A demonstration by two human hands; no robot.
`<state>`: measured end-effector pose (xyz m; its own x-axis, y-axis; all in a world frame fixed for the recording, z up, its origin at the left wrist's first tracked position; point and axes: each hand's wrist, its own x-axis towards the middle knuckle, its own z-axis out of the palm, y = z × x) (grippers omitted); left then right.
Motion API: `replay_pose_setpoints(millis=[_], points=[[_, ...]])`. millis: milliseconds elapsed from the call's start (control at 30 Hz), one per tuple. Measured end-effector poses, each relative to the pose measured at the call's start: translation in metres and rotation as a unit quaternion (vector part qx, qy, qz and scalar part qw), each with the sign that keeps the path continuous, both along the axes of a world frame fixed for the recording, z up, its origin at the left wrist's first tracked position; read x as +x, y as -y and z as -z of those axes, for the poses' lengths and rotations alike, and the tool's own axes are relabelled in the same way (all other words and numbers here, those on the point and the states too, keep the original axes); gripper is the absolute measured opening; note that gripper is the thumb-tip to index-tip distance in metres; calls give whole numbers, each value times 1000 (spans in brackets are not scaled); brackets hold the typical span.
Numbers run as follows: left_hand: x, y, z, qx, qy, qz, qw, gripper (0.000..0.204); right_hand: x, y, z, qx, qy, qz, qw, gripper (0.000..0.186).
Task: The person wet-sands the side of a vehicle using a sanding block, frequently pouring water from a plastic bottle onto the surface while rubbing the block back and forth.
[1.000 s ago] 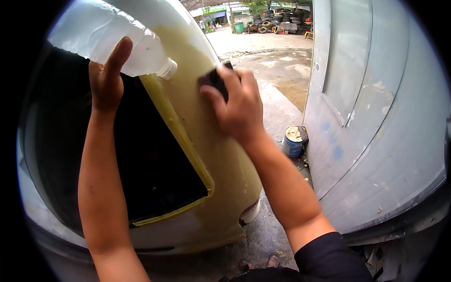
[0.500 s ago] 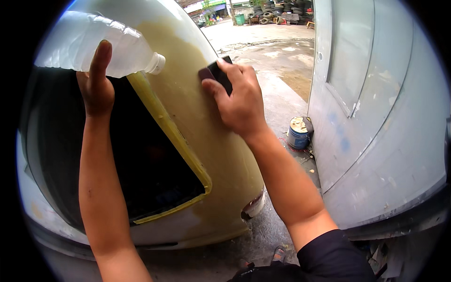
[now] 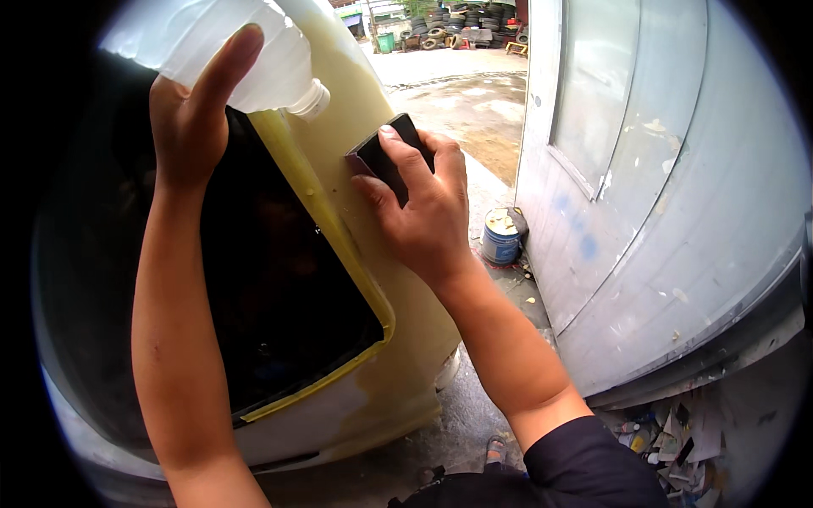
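Gripped in my left hand (image 3: 190, 127) is a clear plastic bottle (image 3: 284, 63), tilted so that its capped-looking white neck points right and down over the car. My right hand (image 3: 423, 216) is closed round a black sanding block (image 3: 374, 161) with a dark purplish sheet at its edge. The block lies at the tan-coated car body panel (image 3: 415, 322), right of the dark window (image 3: 271, 288). Yellow masking tape (image 3: 343, 267) runs along the window's border. My fingers hide part of the block, and its underside cannot be seen.
A blue paint can (image 3: 501, 245) stands on the floor beside a large grey metal door (image 3: 627, 169) on the right. Scraps and litter (image 3: 677, 449) lie at the lower right. Stacked tyres (image 3: 440, 24) are far off across the yard.
The view has shifted, with door and can now further left. My right hand and the sanding block have moved down along the panel; the bottle tips more steeply downward.
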<state>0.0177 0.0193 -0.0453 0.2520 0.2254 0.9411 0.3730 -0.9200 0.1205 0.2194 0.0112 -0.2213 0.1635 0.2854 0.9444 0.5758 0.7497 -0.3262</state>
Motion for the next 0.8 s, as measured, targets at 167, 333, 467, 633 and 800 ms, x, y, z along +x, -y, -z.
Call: replay_pose_setpoints(millis=[167, 333, 467, 633, 800], points=[[22, 7, 10, 33, 0, 105, 994, 43, 10, 62, 116, -8, 49, 45, 998, 55], [28, 28, 7, -81, -5, 148, 986, 37, 13, 56, 121, -5, 54, 38, 998, 59], [-25, -18, -2, -46, -39, -23, 998, 47, 4, 8, 4, 14, 35, 33, 999, 50], [-4, 1, 1, -60, -33, 4, 998, 41, 15, 43, 88, -13, 66, 36, 997, 55], [-7, -1, 1, -57, -27, -10, 998, 43, 15, 68, 135, -34, 61, 49, 996, 60]])
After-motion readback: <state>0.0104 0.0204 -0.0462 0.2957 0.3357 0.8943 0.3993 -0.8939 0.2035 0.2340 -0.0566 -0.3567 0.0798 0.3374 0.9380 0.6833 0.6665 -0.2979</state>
